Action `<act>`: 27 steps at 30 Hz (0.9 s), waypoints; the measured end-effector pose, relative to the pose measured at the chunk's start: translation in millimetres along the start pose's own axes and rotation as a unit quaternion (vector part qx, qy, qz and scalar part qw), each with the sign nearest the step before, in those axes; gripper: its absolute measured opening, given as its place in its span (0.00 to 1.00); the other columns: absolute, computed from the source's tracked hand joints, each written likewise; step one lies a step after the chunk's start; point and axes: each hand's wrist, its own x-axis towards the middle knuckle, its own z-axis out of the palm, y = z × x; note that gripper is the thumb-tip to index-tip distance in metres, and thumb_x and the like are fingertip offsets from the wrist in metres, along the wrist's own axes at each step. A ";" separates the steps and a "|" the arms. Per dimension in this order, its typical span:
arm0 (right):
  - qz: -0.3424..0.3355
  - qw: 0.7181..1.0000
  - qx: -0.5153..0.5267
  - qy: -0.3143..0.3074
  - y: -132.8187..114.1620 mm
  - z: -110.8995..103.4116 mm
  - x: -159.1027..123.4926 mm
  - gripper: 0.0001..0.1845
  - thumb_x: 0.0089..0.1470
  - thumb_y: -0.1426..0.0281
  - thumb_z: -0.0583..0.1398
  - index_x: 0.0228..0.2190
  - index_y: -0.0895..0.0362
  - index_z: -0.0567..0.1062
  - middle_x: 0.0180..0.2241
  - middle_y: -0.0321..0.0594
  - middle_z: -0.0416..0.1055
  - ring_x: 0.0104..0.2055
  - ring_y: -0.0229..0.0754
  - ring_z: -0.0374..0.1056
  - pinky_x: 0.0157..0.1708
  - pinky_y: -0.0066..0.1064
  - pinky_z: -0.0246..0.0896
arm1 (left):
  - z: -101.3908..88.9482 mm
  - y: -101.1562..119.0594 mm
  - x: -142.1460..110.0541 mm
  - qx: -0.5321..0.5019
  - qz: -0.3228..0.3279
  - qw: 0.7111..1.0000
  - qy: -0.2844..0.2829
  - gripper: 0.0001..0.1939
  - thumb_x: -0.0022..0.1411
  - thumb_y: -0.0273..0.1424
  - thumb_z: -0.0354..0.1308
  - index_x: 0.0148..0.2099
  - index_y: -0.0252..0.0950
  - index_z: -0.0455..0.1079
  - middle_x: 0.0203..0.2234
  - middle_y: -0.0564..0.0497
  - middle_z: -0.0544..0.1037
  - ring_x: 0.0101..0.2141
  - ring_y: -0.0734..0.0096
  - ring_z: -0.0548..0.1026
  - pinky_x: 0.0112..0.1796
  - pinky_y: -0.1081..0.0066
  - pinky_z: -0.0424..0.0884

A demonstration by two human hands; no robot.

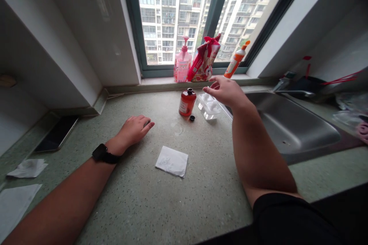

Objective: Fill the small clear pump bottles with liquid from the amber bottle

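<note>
My left hand [132,131] lies palm down on the speckled green countertop [161,199], fingers curled, with a small dark spot at the fingertips that I cannot make out. A black watch [102,154] circles that wrist. My right hand [225,92] hovers with its fingers apart, just above a clear plastic tray [208,107]. Left of the tray stands an amber bottle [187,104] with a red label, and its small black cap [192,118] lies by its base. A folded white tissue [171,161] lies between my arms.
A steel sink [290,122] with a faucet [293,93] sits to the right. On the windowsill stand a pink pump bottle [182,65], a red-and-white bag [204,59] and an orange-and-white bottle [235,61]. A phone [56,134] and white tissues [27,168] lie at the left.
</note>
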 end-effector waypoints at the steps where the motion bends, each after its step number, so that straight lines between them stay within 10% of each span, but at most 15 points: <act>1: -0.022 0.999 0.037 0.016 -7.9 8.0 -1.2 0.33 0.61 0.51 0.68 0.60 0.57 0.77 0.51 0.53 0.82 0.50 0.56 0.79 0.53 0.48 0.73 | -0.4 0.3 -0.2 0.003 0.001 1.000 -0.003 0.27 0.80 0.48 0.44 0.54 0.38 0.81 0.52 0.40 0.85 0.52 0.47 0.82 0.54 0.53 0.72; 9: -0.008 0.993 0.114 -0.021 -36.7 81.4 -3.8 0.56 0.50 0.58 0.74 0.74 0.60 0.60 0.66 0.62 0.72 0.66 0.63 0.72 0.67 0.54 0.65 | 2.4 -0.5 -0.7 0.003 -0.006 1.000 0.001 0.24 0.80 0.46 0.48 0.56 0.37 0.80 0.53 0.39 0.85 0.52 0.46 0.82 0.56 0.51 0.71; 21: -0.052 0.919 0.368 -0.130 -78.8 104.7 -26.4 0.61 0.45 0.51 0.75 0.73 0.53 0.60 0.56 0.51 0.77 0.54 0.57 0.77 0.57 0.51 0.75 | 2.5 4.9 -0.1 -0.313 0.025 0.947 0.062 0.47 0.65 0.56 0.68 0.76 0.39 0.60 0.66 0.35 0.77 0.65 0.44 0.76 0.65 0.48 0.70; 27: -0.089 0.916 0.367 -0.137 -113.6 108.2 -54.4 0.58 0.47 0.53 0.76 0.72 0.52 0.62 0.57 0.52 0.76 0.54 0.55 0.77 0.58 0.52 0.74 | -1.9 13.8 0.7 -0.422 0.061 0.902 0.068 0.41 0.60 0.49 0.75 0.69 0.39 0.69 0.64 0.38 0.78 0.60 0.46 0.78 0.61 0.52 0.74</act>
